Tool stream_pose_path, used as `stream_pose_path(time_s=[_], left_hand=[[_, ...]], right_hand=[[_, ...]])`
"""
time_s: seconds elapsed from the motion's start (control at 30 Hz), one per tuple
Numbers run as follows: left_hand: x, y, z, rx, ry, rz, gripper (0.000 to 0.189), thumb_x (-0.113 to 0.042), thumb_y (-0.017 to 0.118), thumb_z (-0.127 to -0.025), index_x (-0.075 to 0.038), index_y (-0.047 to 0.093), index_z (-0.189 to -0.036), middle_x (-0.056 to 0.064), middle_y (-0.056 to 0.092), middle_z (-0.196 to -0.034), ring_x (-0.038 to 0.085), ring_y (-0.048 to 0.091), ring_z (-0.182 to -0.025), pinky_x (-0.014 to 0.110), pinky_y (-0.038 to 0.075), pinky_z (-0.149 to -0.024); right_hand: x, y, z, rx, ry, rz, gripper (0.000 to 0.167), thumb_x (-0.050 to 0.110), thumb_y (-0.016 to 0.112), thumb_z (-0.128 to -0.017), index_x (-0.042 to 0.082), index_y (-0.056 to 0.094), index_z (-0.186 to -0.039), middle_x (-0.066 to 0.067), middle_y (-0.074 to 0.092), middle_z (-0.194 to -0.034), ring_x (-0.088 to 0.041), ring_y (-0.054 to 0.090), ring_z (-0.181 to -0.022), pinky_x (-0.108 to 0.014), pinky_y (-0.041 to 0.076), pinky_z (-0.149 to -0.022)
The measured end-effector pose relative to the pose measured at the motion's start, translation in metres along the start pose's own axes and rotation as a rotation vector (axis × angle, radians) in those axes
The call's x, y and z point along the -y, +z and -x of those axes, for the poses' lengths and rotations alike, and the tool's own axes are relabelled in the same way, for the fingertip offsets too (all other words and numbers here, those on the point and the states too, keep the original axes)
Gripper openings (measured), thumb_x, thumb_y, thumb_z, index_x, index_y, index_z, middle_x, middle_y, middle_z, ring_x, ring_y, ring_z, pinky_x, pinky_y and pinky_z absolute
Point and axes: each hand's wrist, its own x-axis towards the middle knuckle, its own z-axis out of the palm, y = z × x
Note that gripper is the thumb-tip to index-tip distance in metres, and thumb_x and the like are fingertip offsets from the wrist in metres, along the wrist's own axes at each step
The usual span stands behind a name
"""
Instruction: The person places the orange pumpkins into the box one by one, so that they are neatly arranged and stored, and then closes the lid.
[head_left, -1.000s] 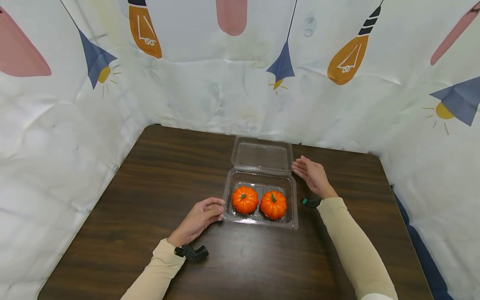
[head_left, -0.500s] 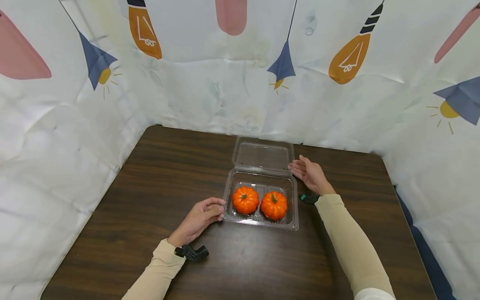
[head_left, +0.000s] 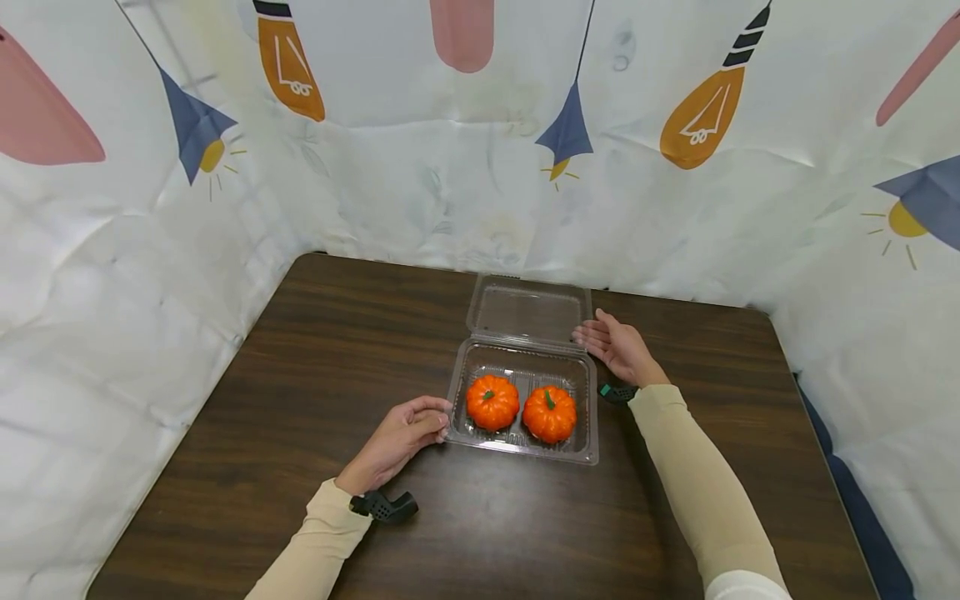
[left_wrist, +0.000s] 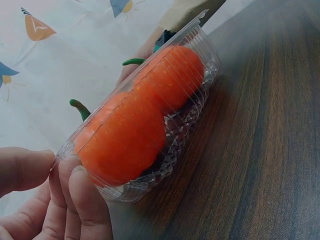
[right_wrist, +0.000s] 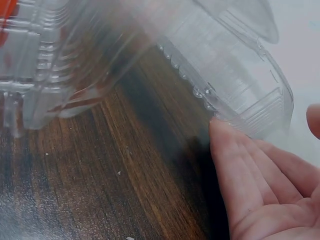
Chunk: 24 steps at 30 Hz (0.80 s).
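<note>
A clear plastic clamshell container [head_left: 517,450] lies on the table with its lid [head_left: 528,310] folded back, away from me. Two small orange pumpkins [head_left: 492,402] with green stems sit side by side in its base. My left hand [head_left: 397,437] pinches the base's rim near the front left corner between thumb and fingers, seen close up in the left wrist view. On the far right, my right hand [head_left: 618,348] has its fingers nearly straight. In the right wrist view its fingertips [right_wrist: 220,127] touch the lid near the hinge; their exact contact is partly hidden.
The dark wood-grain table [head_left: 322,350] carries the container near its back edge. Behind and beside it hangs a white curtain [head_left: 450,192] printed with lamps and bulbs. Both wrists wear black camera bands [head_left: 384,506].
My right hand has shifted slightly left, its fingertips reaching further in at the lid by the hinge. The left hand keeps its pinch on the rim. The head view has shifted a little.
</note>
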Motion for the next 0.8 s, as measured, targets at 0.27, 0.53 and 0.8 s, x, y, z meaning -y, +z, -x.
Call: stream_pose_path(time_s=[0.27,0.53,0.8], left_hand=[[-0.001,0.0007,0.0003,0.008,0.008,-0.001,0.043,-0.017,0.064,-0.103,0.007,0.049,-0.136,-0.005,0.067,-0.096,0.009,0.063,-0.087,0.023,0.059,-0.087],[-0.0014,0.0018,0.0007,0.004,0.002,-0.004,0.045,-0.017,0.064,-0.103,0.007,0.048,-0.138,-0.006,0.068,-0.096,0.008,0.063,-0.087,0.024,0.059,-0.087],[-0.0023,0.0019,0.0019,0.009,0.013,-0.013,0.043,-0.016,0.063,-0.103,0.006,0.05,-0.137,-0.006,0.067,-0.095,0.008,0.063,-0.087,0.024,0.059,-0.087]], right_hand=[[0.0008,-0.001,-0.004,0.0,-0.004,0.067,0.074,0.044,0.051,-0.106,-0.001,0.029,-0.161,-0.021,0.04,-0.163,-0.006,0.074,-0.105,-0.019,0.057,-0.095],[0.0066,0.0014,0.0012,0.006,-0.007,0.064,0.067,0.037,0.053,-0.107,-0.002,0.034,-0.158,-0.005,0.068,-0.131,-0.008,0.074,-0.107,-0.021,0.057,-0.097],[0.0083,0.0025,0.0031,0.007,-0.038,0.091,0.065,0.038,0.053,-0.107,-0.002,0.037,-0.157,-0.005,0.066,-0.135,-0.007,0.073,-0.109,-0.02,0.058,-0.096]])
